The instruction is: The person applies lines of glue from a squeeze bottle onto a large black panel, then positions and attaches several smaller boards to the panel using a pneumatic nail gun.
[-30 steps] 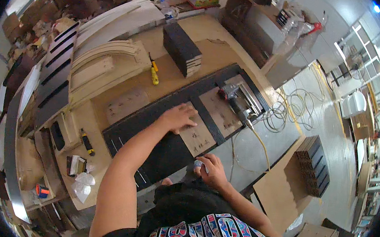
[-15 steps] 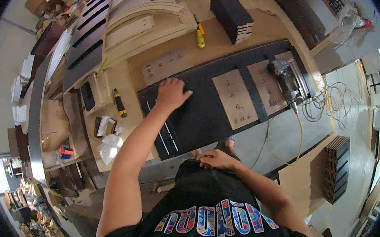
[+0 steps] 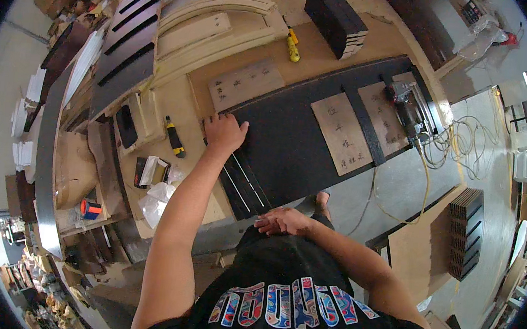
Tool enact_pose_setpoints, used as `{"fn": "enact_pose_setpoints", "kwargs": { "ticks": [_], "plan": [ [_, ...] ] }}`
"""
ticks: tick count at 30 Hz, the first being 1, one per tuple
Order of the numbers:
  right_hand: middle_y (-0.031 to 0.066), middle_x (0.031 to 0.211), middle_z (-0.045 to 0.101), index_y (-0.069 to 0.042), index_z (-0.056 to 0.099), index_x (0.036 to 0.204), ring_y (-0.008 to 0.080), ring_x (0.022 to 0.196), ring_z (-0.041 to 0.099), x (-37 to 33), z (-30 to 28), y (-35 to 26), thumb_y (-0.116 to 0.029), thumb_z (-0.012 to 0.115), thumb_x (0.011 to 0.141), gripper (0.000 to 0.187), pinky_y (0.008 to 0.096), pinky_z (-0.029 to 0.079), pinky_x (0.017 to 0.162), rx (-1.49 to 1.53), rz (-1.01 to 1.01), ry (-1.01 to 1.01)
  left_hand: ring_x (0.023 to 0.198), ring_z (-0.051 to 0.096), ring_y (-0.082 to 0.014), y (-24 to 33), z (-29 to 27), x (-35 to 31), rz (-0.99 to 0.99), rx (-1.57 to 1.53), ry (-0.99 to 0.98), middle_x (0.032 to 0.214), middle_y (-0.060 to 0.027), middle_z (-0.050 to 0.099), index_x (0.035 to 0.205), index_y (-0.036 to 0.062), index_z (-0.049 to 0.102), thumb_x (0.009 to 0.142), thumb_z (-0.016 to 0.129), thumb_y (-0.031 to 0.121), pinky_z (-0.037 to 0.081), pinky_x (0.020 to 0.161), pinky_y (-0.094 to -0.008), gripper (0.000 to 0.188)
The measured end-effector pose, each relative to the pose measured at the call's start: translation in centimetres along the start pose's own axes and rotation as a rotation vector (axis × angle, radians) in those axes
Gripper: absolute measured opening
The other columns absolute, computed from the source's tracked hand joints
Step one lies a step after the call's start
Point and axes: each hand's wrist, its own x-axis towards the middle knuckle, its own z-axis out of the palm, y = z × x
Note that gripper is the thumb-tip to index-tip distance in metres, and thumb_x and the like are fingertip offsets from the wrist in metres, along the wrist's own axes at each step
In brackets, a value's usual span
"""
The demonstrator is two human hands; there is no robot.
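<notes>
A long black board (image 3: 278, 144) lies across the worktable, with narrow black strips bearing thin white lines (image 3: 243, 180) along its left end. My left hand (image 3: 225, 133) rests palm down at the far left corner, over the strips' far ends, thumb apart from the fingers. My right hand (image 3: 283, 221) is at the near edge, close to the strips' near ends and in front of my waist. Its fingers are stretched out, and nothing shows in them. Two brown cardboard-like pieces with handwriting (image 3: 340, 134) lie on the board, a black bar (image 3: 363, 126) between them.
A pneumatic nail gun (image 3: 411, 112) with a yellowish hose sits at the board's right end. Beyond are a black panel stack (image 3: 334, 19), a yellow-handled tool (image 3: 293, 48) and a cream arched frame (image 3: 219, 27). A yellow-black cutter (image 3: 175, 138) lies left; slotted black panels (image 3: 465, 234) stand lower right.
My left hand has moved onto the board's far left corner. The right hand has gone from closed to stretched fingers and shifted left. The view has shifted a little.
</notes>
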Motion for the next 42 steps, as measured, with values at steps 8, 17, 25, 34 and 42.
{"fn": "enact_pose_setpoints", "kwargs": {
  "ticks": [8, 17, 25, 34, 42],
  "plan": [
    [0.0249, 0.14, 0.064, 0.013, 0.054, 0.14, 0.0378, 0.128, 0.064, -6.0, 5.8, -2.4, -0.052, 0.034, 0.115, 0.072, 0.0479, 0.05, 0.112, 0.278, -0.033, 0.636, 0.11, 0.069, -0.0349, 5.3, -1.6, 1.3, 0.179, -0.267, 0.101, 0.11, -0.0143, 0.076, 0.105, 0.0078, 0.077, 0.099, 0.065, 0.047, 0.047, 0.107, -0.0532, 0.041],
    [0.0094, 0.102, 0.071, 0.005, 0.057, 0.124, 0.0227, 0.089, 0.07, -11.7, 5.7, -2.5, -0.027, 0.078, 0.101, 0.045, 0.0354, 0.058, 0.084, -0.028, -0.572, 1.221, 0.104, 0.073, -0.0283, 11.7, -2.4, 3.9, 0.157, -1.061, 0.077, 0.112, -0.0114, 0.077, 0.129, 0.008, 0.073, 0.101, 0.07, 0.039, 0.053, 0.099, -0.042, 0.042],
    [0.0165, 0.099, 0.075, 0.002, 0.056, 0.123, 0.0258, 0.091, 0.076, -10.3, 5.6, -4.6, -0.021, 0.092, 0.084, 0.058, 0.0383, 0.06, 0.081, -0.754, -0.546, 1.714, 0.121, 0.068, -0.025, 13.1, 2.6, 5.2, 0.011, -1.28, -0.035, 0.133, -0.0155, 0.072, 0.141, 0.0051, 0.066, 0.104, 0.069, 0.036, 0.05, 0.106, -0.0374, 0.048],
    [0.0169, 0.101, 0.073, 0.0, 0.055, 0.12, 0.0283, 0.093, 0.075, -9.9, 5.1, -6.6, -0.025, 0.093, 0.084, 0.058, 0.0411, 0.059, 0.082, -0.693, -0.455, 1.748, 0.129, 0.064, -0.0331, 13.4, 7.7, 6.1, -0.023, -1.208, 0.134, 0.132, -0.0103, 0.074, 0.137, 0.0113, 0.07, 0.1, 0.071, 0.027, 0.047, 0.113, -0.0433, 0.041],
    [0.0165, 0.102, 0.068, -0.004, 0.046, 0.129, 0.03, 0.093, 0.07, -11.5, 3.4, -6.6, -0.03, 0.095, 0.082, 0.073, 0.0423, 0.058, 0.083, -0.7, -0.341, 1.619, 0.152, 0.036, -0.039, 13.8, 7.0, 3.0, 0.015, -1.167, 0.145, 0.162, -0.0197, 0.046, 0.165, 0.0059, 0.032, 0.096, 0.076, 0.032, 0.028, 0.126, -0.0489, 0.085]
  ]
}}
